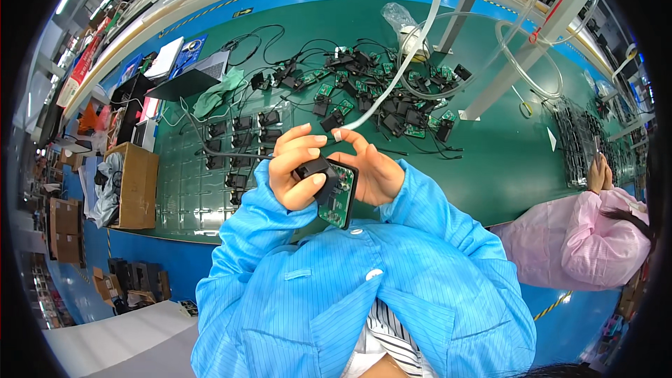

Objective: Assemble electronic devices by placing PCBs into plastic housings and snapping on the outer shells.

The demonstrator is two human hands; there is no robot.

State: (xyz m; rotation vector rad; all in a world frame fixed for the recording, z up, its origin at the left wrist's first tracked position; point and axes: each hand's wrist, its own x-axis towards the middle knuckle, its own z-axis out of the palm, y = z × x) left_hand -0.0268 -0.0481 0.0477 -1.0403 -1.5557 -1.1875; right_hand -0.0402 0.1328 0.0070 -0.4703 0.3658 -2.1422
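Observation:
In front of my chest, my left hand (295,171) is closed on a small black housing with an open side that bares a green circuit board (337,199). A dark cable (241,156) runs off to the left from this hand. My right hand (374,168) curls at the upper right edge of the same device, its lower fingers against the board's rim. Its index finger reaches up, with something white at the tip, close to the lower end of a white hose (381,98). Whether that finger touches the hose, I cannot tell.
A tangled heap of black housings, boards and cables (399,105) covers the far middle of the green table (504,161). A clear tray (189,203) with several black units lies at left, beside a cardboard box (136,189) and a laptop (183,84). Another person in pink (581,238) works at right.

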